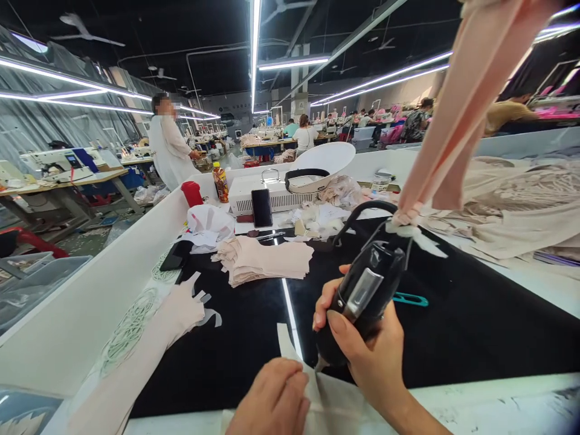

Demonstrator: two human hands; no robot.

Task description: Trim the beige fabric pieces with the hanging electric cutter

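My right hand is wrapped round a black corded hand tool, held tilted with its narrow tip low. That tip meets a pale fabric piece at the front of the black work surface. Just left of the tip, my left hand has its fingers curled and pressed together on the same fabric. What lies under those fingers is hidden. A narrow fabric end sticks out beyond them. Farther back sits a stack of pale cut fabric pieces.
Long pale fabric strips lie at left beside greenish cord coils. Pink fabric bands hang at right above the tool. A teal-handled tool lies behind my right hand. At the back stand a phone, a vented white box and a bottle.
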